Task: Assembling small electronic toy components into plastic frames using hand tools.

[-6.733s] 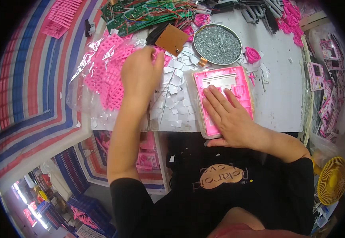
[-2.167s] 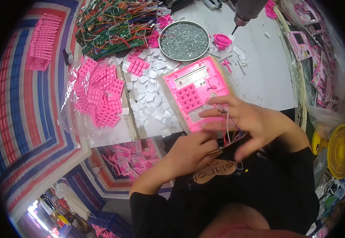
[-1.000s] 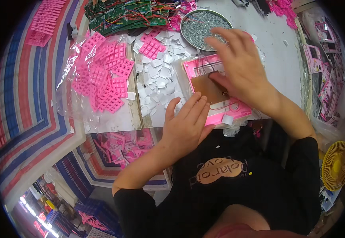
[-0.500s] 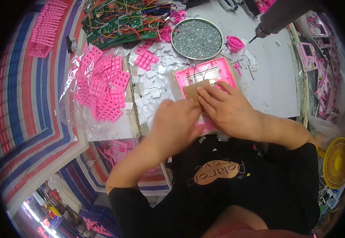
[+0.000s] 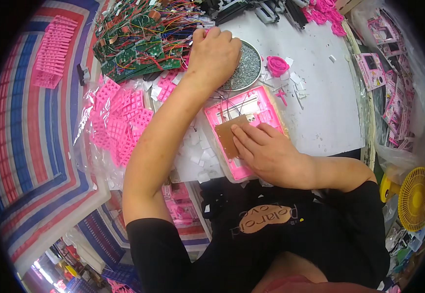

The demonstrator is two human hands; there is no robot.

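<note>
In the middle of the bench lies a pink plastic casing (image 5: 266, 103) with its inside facing up. A brown circuit board (image 5: 230, 140) sits tilted in it, and thin wires run out above. My right hand (image 5: 266, 149) rests over the board and the casing's right part, its fingers stretched out and pressing the board. My left hand (image 5: 216, 57) is over the left rim of a round metal tray (image 5: 261, 62) of small screws (image 5: 246, 68). Its fingers are bent downward and closed; the tips are hidden, so what they hold does not show.
Wired green circuit boards (image 5: 139, 51) are heaped at the back left. Pink keypads (image 5: 119, 122) lie in clear plastic below them, near scattered white pieces (image 5: 205, 156). A pink round part (image 5: 277, 66) lies right of the tray. Printed pink casings (image 5: 393, 88) and a yellow fan (image 5: 416, 199) are at right.
My left hand has left the board and reached up to the screw tray. My right hand stays on the board. The dark screwdriver at the upper right has gone out of view.
</note>
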